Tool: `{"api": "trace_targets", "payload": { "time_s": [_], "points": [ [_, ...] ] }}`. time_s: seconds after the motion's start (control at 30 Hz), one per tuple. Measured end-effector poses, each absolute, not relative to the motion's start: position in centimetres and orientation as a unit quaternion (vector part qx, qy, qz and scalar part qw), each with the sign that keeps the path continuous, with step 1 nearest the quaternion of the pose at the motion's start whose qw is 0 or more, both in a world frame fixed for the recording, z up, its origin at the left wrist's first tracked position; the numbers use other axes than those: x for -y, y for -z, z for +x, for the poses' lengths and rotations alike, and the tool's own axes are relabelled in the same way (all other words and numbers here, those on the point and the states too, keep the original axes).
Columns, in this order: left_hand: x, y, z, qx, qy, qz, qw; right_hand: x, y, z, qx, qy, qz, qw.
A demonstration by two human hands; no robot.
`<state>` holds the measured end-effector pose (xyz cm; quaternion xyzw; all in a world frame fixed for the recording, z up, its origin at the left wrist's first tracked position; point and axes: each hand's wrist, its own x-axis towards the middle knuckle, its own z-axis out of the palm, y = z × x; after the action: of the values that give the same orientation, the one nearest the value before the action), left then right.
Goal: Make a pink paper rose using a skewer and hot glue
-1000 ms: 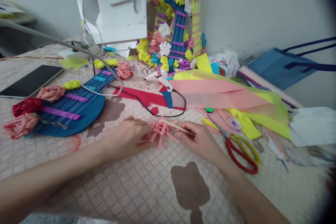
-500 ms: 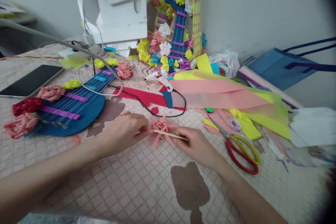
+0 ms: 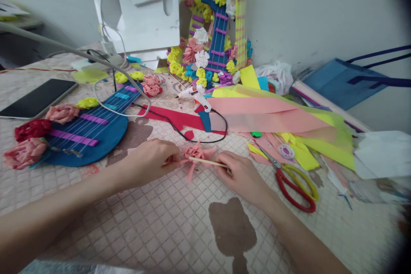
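A pink paper flower (image 3: 194, 151) with loose, pointed outer petals lies between my two hands. My left hand (image 3: 158, 157) is closed at its left side, the fingertips pinching a petal's edge. In my right hand (image 3: 239, 174) is a thin wooden stick (image 3: 207, 162), held between thumb and fingers. The stick points left, its tip at the flower's near petals. To the left rests a blue paper guitar (image 3: 86, 137) with purple strips, strings, and pink, red and yellow flowers around its rim.
Scissors (image 3: 293, 186) with red and yellow handles lie to the right. A white glue gun (image 3: 195, 93) with a black cord sits behind the flower, near pink paper strips (image 3: 257, 113). A phone (image 3: 38, 97) is at far left. Decorated guitars (image 3: 218, 43) lean on the wall.
The stick has shifted slightly with my right hand, and the flower has turned or tipped a little to the left. My left hand has moved slightly left and down.
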<state>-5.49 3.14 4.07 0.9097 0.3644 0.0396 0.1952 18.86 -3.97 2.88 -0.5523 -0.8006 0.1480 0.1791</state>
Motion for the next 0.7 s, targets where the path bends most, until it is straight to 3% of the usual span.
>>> {"api": "trace_targets", "payload": {
  "time_s": [0.33,0.7],
  "points": [
    [-2.8,-4.0,-5.3,-0.341,-0.051,0.898,0.272,4.0,-4.3,19.2,0.773,-0.192,-0.567,0.209],
    [-2.9,-4.5,-5.5,-0.307,-0.104,0.917,0.234,5.1,-3.8,17.9,0.784,-0.175,-0.552,0.223]
  ]
}}
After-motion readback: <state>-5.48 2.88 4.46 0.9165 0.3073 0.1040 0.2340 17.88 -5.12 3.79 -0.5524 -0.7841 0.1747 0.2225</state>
